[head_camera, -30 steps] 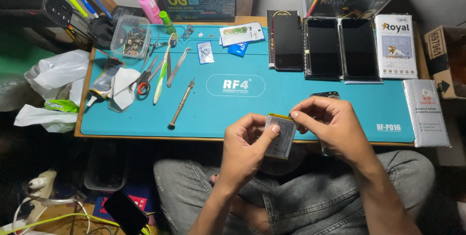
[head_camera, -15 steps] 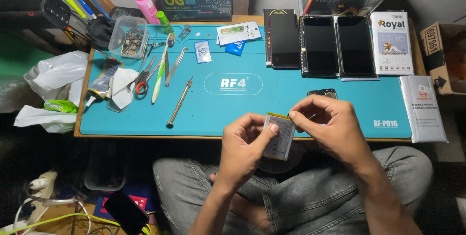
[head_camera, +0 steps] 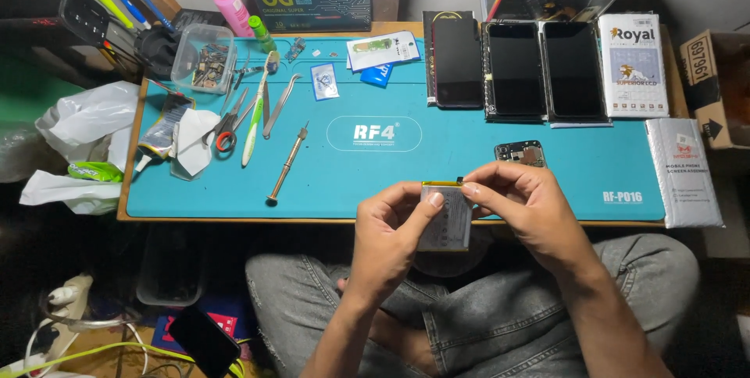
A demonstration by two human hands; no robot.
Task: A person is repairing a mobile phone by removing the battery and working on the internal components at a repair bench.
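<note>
A: I've got the battery (head_camera: 445,218) up off the worktop (head_camera: 469,151), held over my lap just at the near edge of the blue mat (head_camera: 375,183). My left hand (head_camera: 391,233) has its fingers clamped on the left side, thumb across the face. My right hand (head_camera: 519,198) has its fingers pinched together on the top right corner, where a small dark tab sticks out by the yellow strip.

B: Anything under it if it slips?

A: Only my knees. The small board (head_camera: 519,153) lies on the mat just beyond my right knuckles, apart from them. The screwdriver (head_camera: 287,163) and tweezers (head_camera: 277,105) are well to the left, and the three phones (head_camera: 516,69) stand in a row at the back.

B: How would you handle that corner?

A: Gently, I'd say. A cell like this bends and dents easily, so I'd keep the left grip on the edges, not pressing the flat face, and let the right fingertips work only the tab. I'd pull along the tab's line, not twist it. Holding it lower over the mat would be safer than over the gap.

B: Can you see the tab clearly?

A: Not really. My fingertips cover most of it, so I can't tell what it is joined to.
</note>
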